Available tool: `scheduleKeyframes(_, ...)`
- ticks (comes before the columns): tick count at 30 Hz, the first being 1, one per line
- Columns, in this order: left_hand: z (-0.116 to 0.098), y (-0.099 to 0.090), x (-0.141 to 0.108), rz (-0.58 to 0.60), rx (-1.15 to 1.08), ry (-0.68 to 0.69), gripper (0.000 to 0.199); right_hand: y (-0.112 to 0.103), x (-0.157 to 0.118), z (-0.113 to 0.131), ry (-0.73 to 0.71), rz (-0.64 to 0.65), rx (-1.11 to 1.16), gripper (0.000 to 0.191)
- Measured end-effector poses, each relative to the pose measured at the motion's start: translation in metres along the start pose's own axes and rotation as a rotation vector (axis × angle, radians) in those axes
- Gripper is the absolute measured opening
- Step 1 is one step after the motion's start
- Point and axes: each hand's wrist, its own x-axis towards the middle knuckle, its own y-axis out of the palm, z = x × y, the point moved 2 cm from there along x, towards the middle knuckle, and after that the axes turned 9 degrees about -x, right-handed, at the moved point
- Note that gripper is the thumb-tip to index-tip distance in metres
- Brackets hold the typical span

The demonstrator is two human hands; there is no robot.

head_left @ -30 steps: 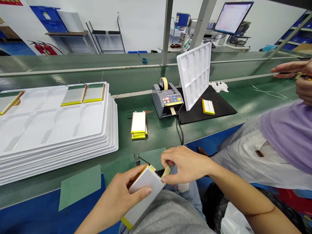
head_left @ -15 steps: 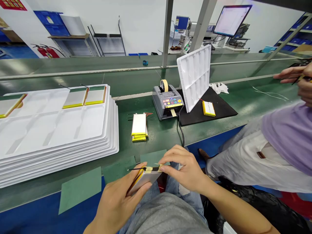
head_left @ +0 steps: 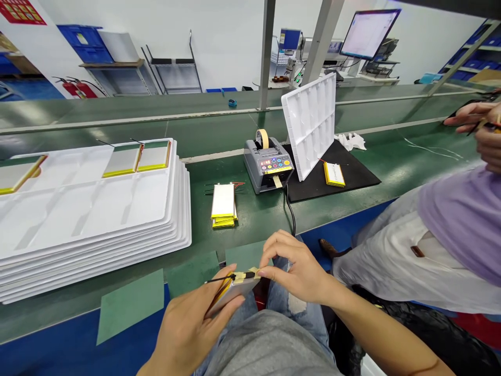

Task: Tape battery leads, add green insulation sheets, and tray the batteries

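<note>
My left hand (head_left: 195,318) is closed around a flat silver pouch battery (head_left: 233,295) with yellow edging, tilted above my lap. Black wire leads stick out to the left from its top edge. Pale yellow tape (head_left: 239,277) and a dark strip lie along that edge. At the edge's right end, my right hand (head_left: 293,269) pinches a small piece of tape (head_left: 256,271) between thumb and index finger, touching the battery's corner. Beyond the hands, a small stack of similar batteries (head_left: 223,201) with wires rests on the green bench.
A tape dispenser (head_left: 268,166) with a cable stands behind the hands. Stacked white trays (head_left: 97,209) fill the left, with several batteries on top. Another white tray (head_left: 311,125) leans upright by a black mat (head_left: 352,177) holding one battery (head_left: 334,174). A co-worker (head_left: 457,224) is at right.
My right fingertips have moved slightly to the right and down at the battery's corner, and the tape end there lies lower. My left hand keeps its hold on the battery.
</note>
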Motion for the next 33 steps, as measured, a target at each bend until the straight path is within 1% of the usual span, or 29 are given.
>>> scheduleKeyframes(4, 0.000, 0.002, -0.002, -0.027, 0.021, 0.019, 0.036, -0.001, -0.001, -0.001, -0.021, -0.005, -0.015, 0.008)
scheduleKeyframes(7, -0.001, 0.004, -0.002, -0.054, 0.068, 0.067, 0.040, 0.000, -0.003, 0.000, -0.032, 0.021, -0.004, 0.007)
scheduleKeyframes(12, -0.003, 0.005, 0.000, -0.089, 0.129, 0.146, 0.038, -0.001, -0.005, 0.001, -0.023, 0.019, -0.010, 0.009)
scheduleKeyframes(14, -0.001, 0.006, -0.001, -0.049, 0.110, 0.179, 0.039, -0.002, -0.002, -0.003, 0.040, 0.116, 0.072, 0.010)
scheduleKeyframes(17, 0.002, 0.008, -0.005, 0.028, 0.064, 0.223, 0.040, 0.001, 0.002, -0.014, 0.191, 0.321, 0.267, 0.015)
scheduleKeyframes(18, 0.003, 0.009, -0.006, 0.039, 0.056, 0.231, 0.040, 0.003, 0.002, -0.017, 0.238, 0.349, 0.316, 0.018)
scheduleKeyframes(19, 0.003, 0.010, -0.007, 0.036, 0.049, 0.223, 0.038, 0.005, 0.002, -0.020, 0.275, 0.337, 0.346, 0.022)
scheduleKeyframes(20, 0.004, 0.011, -0.008, 0.015, 0.043, 0.193, 0.035, 0.008, 0.002, -0.022, 0.293, 0.284, 0.353, 0.026)
scheduleKeyframes(21, 0.005, 0.012, -0.008, -0.021, 0.039, 0.141, 0.032, 0.010, 0.001, -0.022, 0.288, 0.202, 0.334, 0.025)
scheduleKeyframes(23, 0.005, 0.014, -0.007, -0.123, 0.034, 0.018, 0.030, 0.015, -0.002, -0.020, 0.209, 0.018, 0.250, 0.011)
scheduleKeyframes(24, 0.005, 0.016, -0.007, -0.168, 0.033, -0.038, 0.031, 0.017, -0.004, -0.017, 0.157, -0.048, 0.211, 0.007)
scheduleKeyframes(25, 0.004, 0.017, -0.006, -0.195, 0.031, -0.083, 0.034, 0.020, -0.005, -0.015, 0.112, -0.083, 0.186, 0.009)
scheduleKeyframes(26, 0.004, 0.019, -0.006, -0.204, 0.026, -0.114, 0.036, 0.022, -0.007, -0.015, 0.088, -0.091, 0.183, 0.013)
scheduleKeyframes(28, 0.003, 0.024, -0.006, -0.200, 0.004, -0.159, 0.036, 0.026, -0.011, -0.017, 0.129, -0.074, 0.253, 0.019)
scheduleKeyframes(30, 0.003, 0.031, -0.008, -0.184, -0.049, -0.216, 0.035, 0.030, -0.015, -0.025, 0.250, -0.033, 0.416, 0.019)
scheduleKeyframes(31, 0.004, 0.035, -0.008, -0.180, -0.089, -0.270, 0.034, 0.032, -0.018, -0.030, 0.322, -0.007, 0.517, 0.018)
scheduleKeyframes(33, 0.005, 0.044, -0.008, -0.163, -0.212, -0.446, 0.035, 0.038, -0.024, -0.038, 0.454, 0.042, 0.725, 0.023)
